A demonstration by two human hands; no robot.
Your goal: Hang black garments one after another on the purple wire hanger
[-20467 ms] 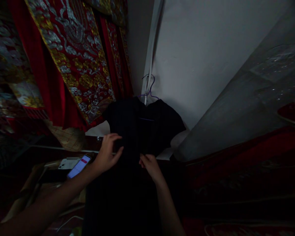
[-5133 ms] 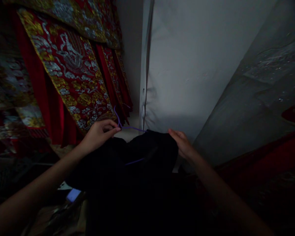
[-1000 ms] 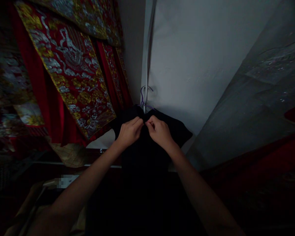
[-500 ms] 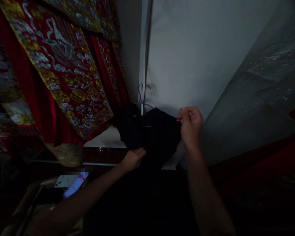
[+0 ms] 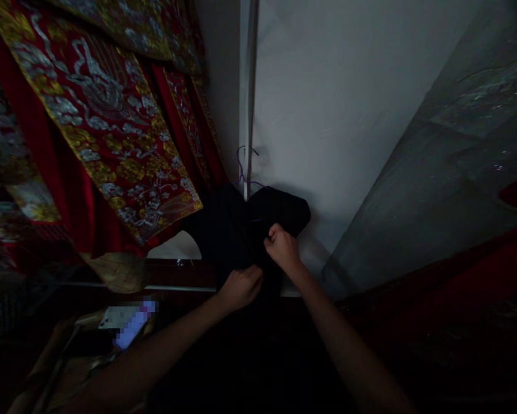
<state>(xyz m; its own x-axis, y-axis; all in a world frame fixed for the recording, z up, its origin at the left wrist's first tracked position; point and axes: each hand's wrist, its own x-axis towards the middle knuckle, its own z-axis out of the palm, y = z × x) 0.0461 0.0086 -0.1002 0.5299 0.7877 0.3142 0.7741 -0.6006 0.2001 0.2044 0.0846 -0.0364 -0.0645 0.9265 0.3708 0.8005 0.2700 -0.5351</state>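
A black garment [image 5: 228, 230], perhaps a shirt, hangs on a thin purple hanger [image 5: 242, 167] against a narrow white pole. Low on its front, my left hand [image 5: 242, 287] is closed with the fingers gripping the dark cloth. Higher and to the right, my right hand [image 5: 283, 247] is closed too, fingertips at the garment's front near its middle. In the dim light I cannot make out exactly which part of the cloth lies between those fingers. The garment's lower part merges into darkness.
Red cloths with gold and silver embroidery [image 5: 111, 126] hang at the left. The white pole [image 5: 246, 86] runs up the pale wall [image 5: 327, 103]. Translucent plastic sheeting [image 5: 448, 155] covers the right side. A lit phone [image 5: 135, 328] lies at lower left.
My right hand has left the garment's right shoulder edge and come down and left to its front. That shoulder now hangs loose. My left hand has shifted slightly right and down.
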